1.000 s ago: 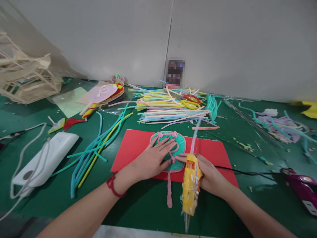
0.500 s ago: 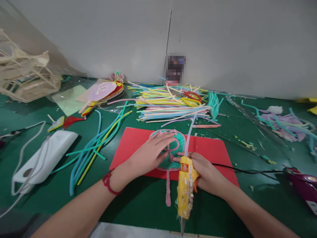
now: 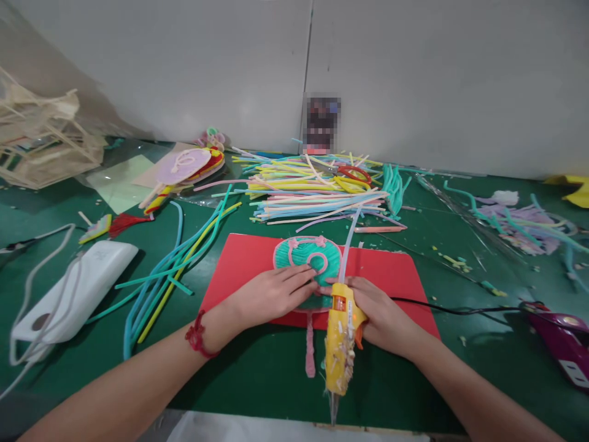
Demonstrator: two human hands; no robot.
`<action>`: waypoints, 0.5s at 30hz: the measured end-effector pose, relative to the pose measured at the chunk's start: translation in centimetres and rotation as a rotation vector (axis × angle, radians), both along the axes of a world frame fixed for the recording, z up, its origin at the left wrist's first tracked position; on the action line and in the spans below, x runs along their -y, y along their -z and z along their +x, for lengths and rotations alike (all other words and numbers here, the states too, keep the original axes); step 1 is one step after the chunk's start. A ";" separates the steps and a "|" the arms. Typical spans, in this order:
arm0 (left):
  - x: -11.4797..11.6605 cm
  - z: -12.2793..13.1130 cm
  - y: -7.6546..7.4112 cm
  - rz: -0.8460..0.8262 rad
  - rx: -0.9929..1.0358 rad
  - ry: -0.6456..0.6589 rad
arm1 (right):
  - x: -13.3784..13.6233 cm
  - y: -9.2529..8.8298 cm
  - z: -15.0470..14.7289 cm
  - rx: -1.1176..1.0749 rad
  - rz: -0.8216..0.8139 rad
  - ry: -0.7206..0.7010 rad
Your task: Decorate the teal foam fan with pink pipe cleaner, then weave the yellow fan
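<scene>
A round fan (image 3: 299, 250), teal with a pink rim and pink decoration, lies on a red board (image 3: 391, 270), its pink handle (image 3: 310, 353) pointing towards me. My left hand (image 3: 276, 296) lies over the fan's lower left, fingers stretched out and fingertips touching the pink loop (image 3: 324, 260). My right hand (image 3: 380, 313) is closed around a yellow glue gun (image 3: 339, 350), its nozzle pointing down towards me and a clear glue stick rising from its back. The right fingertips reach the fan's right side, close to my left fingers; what lies between them is hidden.
Loose fuzzy stems (image 3: 294, 202) and scissors (image 3: 354, 178) lie at the back. More stems (image 3: 177, 270) and a white power bank (image 3: 83, 288) are on the left. Finished fans (image 3: 188, 166) lie behind. The gun's black cord (image 3: 451, 313) runs right towards a purple device (image 3: 561, 344).
My left hand has slid down and towards me over the fan, uncovering its upper part and the pink loop. My right hand keeps hold of the glue gun. The camera view has shifted slightly.
</scene>
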State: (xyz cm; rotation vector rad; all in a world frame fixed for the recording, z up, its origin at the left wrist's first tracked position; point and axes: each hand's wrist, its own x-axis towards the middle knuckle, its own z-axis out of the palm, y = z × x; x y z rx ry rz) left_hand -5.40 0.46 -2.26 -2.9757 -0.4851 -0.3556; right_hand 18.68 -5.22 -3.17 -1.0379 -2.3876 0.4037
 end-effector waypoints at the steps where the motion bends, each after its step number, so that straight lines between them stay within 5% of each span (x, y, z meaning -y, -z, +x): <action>1: -0.1 0.0 0.1 0.000 0.008 0.000 | 0.0 0.0 0.0 0.002 -0.005 0.003; 15: -0.4 0.1 0.6 0.096 0.166 0.082 | 0.2 0.6 0.2 0.005 0.007 0.008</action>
